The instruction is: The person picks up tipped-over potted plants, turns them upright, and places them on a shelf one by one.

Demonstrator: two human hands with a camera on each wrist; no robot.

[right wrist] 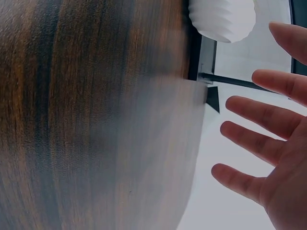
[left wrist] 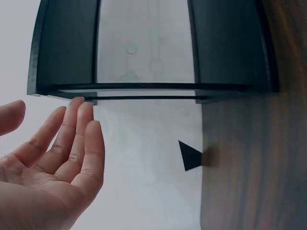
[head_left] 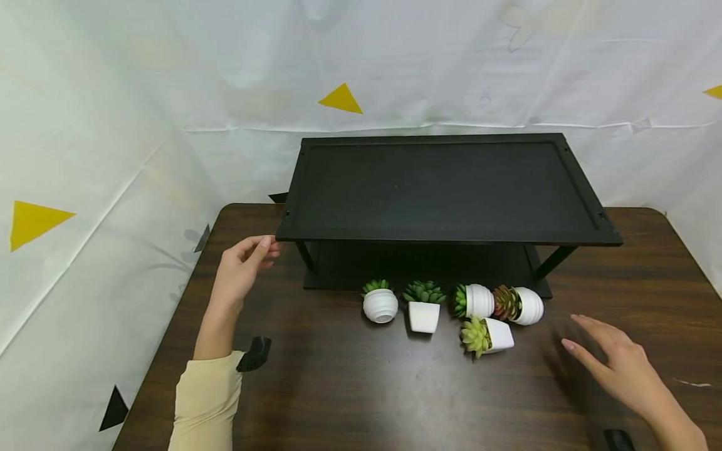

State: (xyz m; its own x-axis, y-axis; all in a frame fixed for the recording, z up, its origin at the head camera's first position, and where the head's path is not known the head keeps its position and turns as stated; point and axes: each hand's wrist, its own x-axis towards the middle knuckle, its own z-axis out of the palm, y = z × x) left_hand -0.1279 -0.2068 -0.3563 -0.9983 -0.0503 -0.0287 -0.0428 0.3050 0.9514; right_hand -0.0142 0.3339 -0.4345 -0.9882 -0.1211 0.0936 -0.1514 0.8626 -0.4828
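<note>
A black two-tier shelf (head_left: 440, 188) stands at the back of the table. My left hand (head_left: 244, 266) is by its front left corner, fingers slightly bent and thumb apart from them. In the left wrist view, the left hand (left wrist: 62, 163) has nothing in its palm; whether the fingertips touch the shelf edge, I cannot tell. My right hand (head_left: 617, 360) hovers at the right with spread fingers, holding nothing. Nearest to it are small potted succulents lying on their sides: a reddish one (head_left: 507, 303), a light green one (head_left: 476, 336) and a green one in a ribbed pot (head_left: 479, 301).
Left of these are a succulent in a round white pot (head_left: 380, 305) and one in a square white pot (head_left: 423, 317), before the shelf's lower tier (head_left: 420, 266). The brown wooden table (head_left: 338, 394) has white sheeting (head_left: 429, 69) behind it and at both sides.
</note>
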